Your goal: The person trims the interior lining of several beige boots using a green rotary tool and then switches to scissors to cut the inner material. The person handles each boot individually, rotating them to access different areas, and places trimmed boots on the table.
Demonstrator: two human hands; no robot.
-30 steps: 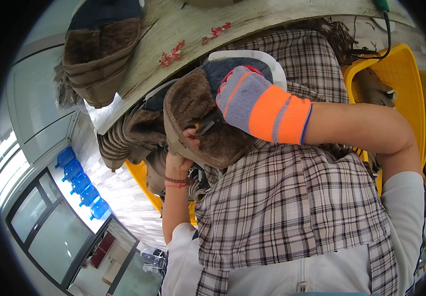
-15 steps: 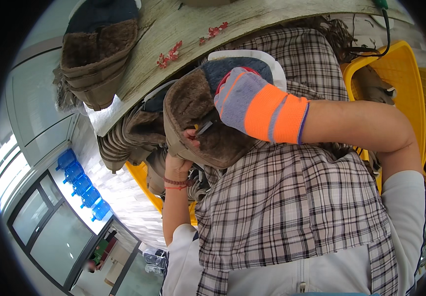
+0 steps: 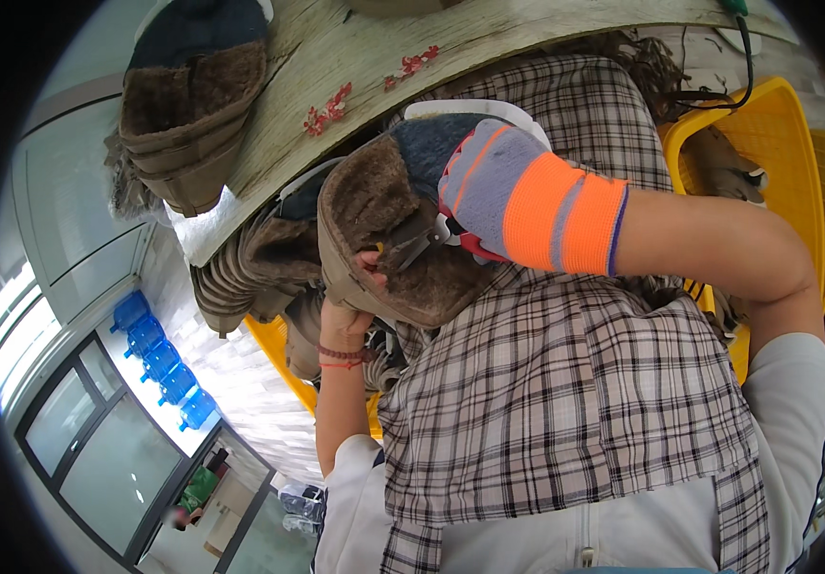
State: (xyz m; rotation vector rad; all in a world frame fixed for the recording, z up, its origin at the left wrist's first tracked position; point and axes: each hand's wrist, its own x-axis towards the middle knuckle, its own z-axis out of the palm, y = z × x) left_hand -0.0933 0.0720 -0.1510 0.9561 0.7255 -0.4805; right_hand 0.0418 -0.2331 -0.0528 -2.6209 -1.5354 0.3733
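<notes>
A brown hat with plush fur lining, a dark blue patch inside and a white edge piece lies over my lap. My bare left hand grips its left rim, the fingertips showing inside the lining. In an orange and grey glove, my right hand is closed on a pair of scissors with red handles. The metal blades point left into the hat, toward my left fingertips. Whether they touch the lining I cannot tell.
Nested brown hats stand on the pale wooden table, near small red trimmings. More stacked hats hang below the table edge at left. Yellow baskets are at right. Blue water jugs line the floor.
My right hand has moved a little to the right, and more of the scissors' blades and red handles now shows. The left hand and the hat have stayed nearly still.
</notes>
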